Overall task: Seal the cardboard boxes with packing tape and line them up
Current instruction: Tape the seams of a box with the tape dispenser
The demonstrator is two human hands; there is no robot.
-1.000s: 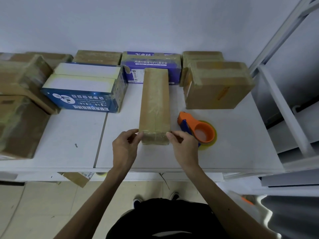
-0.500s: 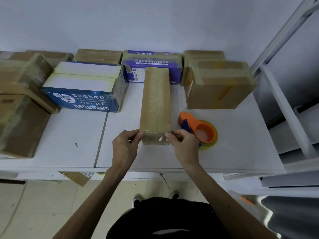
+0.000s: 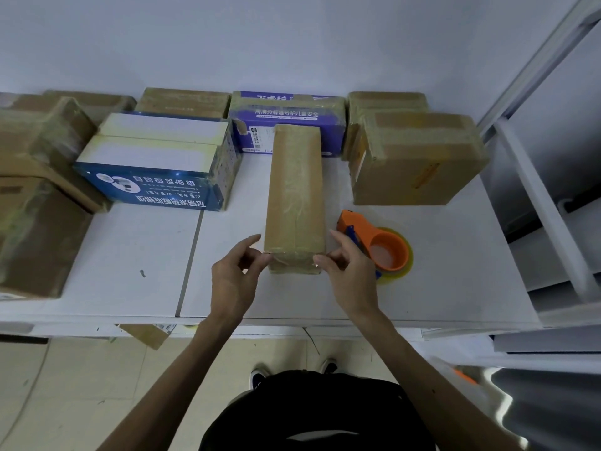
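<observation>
Between the left grip (image 3: 239,275) and right grip (image 3: 348,271) lies the long box (image 3: 294,196), taped along its top. Both grips, fingers loosely curled, only thumb its near corners. Lining it up beyond them likely remains.

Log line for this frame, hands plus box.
task: seal long box | left hand: touching near-left corner | right hand: touching near-right corner | tape dispenser: lying on table right of box
</observation>
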